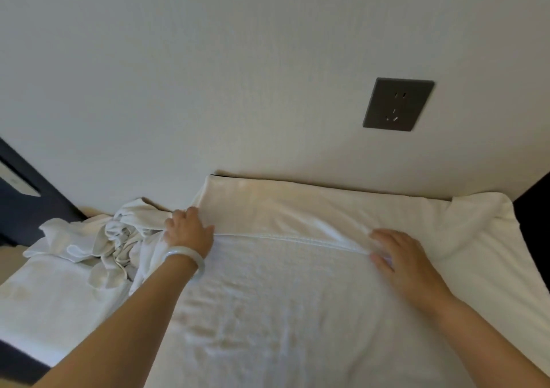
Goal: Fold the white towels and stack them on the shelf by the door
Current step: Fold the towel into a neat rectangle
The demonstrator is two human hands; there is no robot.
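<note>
A large white towel [268, 298] lies spread flat in front of me, with its stitched far edge running left to right between my hands. My left hand [187, 230], with a pale bangle on the wrist, rests on the left end of that edge, fingers curled over the cloth. My right hand [398, 259] presses on the right end of the edge with fingers pinching the hem. A second white layer [297, 206] lies beyond the edge, up against the wall. A crumpled heap of white towels [119, 239] sits to the left of my left hand.
A pale wall rises right behind the surface, with a dark grey power socket [397, 105] at upper right. Dark furniture [23, 209] stands at the far left, and a dark edge [532, 209] shows at the far right. A flat white cloth [53, 298] lies at lower left.
</note>
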